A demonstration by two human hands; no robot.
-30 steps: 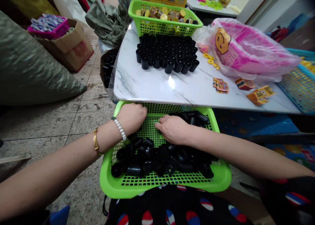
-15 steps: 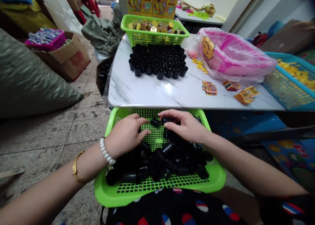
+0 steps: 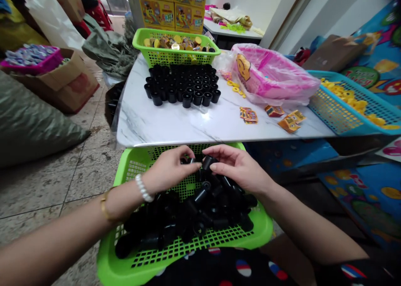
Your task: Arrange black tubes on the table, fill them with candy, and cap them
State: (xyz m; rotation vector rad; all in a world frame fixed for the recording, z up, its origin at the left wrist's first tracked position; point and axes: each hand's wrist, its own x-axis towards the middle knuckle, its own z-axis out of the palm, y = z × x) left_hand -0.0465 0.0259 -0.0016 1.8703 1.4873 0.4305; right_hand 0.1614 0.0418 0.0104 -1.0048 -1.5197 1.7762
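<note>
My right hand [image 3: 239, 167] pinches a small black plastic cup [image 3: 207, 162] between thumb and fingers, above the green basket [image 3: 263, 231] on my lap. Close by on its left, my left hand [image 3: 171, 169] is closed round another black cup [image 3: 191, 160], partly hidden by the thumb and fingers. Loose black cups [image 3: 200, 194] lie tumbled in the basket below both hands. On the white table, rows of black cups [image 3: 187, 100] stand packed together.
Behind the rows sits a green basket [image 3: 175, 58] of gold-topped pieces. A pink basket in clear plastic [image 3: 275, 77], a blue basket [image 3: 338, 115] of yellow pieces and small printed packets [image 3: 249, 115] are on the table [image 3: 150, 129]. A stuffed sack [image 3: 34, 123] lies at left.
My left hand has moved toward the right hand and closed on a black cup. The right hand still holds its cup. The view has turned a little to the right.
</note>
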